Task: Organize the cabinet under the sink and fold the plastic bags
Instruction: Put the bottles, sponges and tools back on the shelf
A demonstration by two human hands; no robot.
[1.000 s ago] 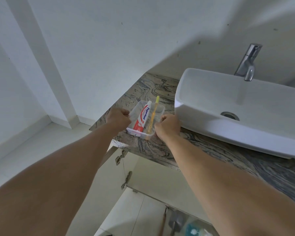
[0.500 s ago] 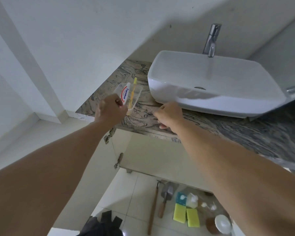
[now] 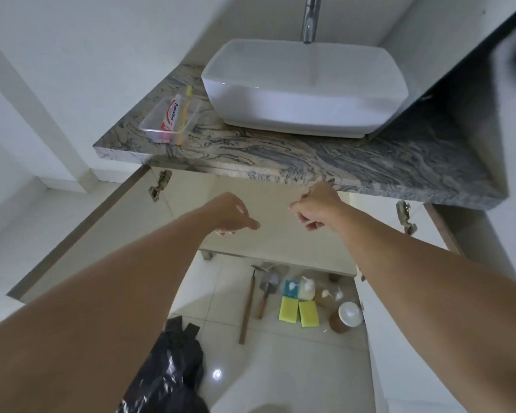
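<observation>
Both hands are hanging in open air below the front edge of the marble bench (image 3: pixel 325 162), in front of the open cabinet. The left hand (image 3: pixel 231 214) is holding nothing, its fingers loosely curled and pointing down; the right hand (image 3: pixel 316 208) is also holding nothing, its fingers curled in more tightly, just under the bench edge. A clear gap is lying between the two hands.

The clear plastic tray (image 3: pixel 167 120) is sitting on the bench near its left front corner, just beside the white basin (image 3: pixel 304 87), with a toothpaste tube (image 3: pixel 170 113) and a yellow toothbrush (image 3: pixel 185 107) lying inside it.

Both cabinet doors are standing open, the left door (image 3: pixel 81 234) swung wide and the right door (image 3: pixel 441 231) at the far side, leaving the tiled floor between them free to reach. On that floor a hammer (image 3: pixel 248 305), a trowel (image 3: pixel 267 289), two yellow sponges (image 3: pixel 298 311), pump bottles (image 3: pixel 306 289) and a round jar with a white lid (image 3: pixel 347 317) are lying close together. A black plastic bag (image 3: pixel 173 371) is lying crumpled nearer, partly behind the left forearm
</observation>
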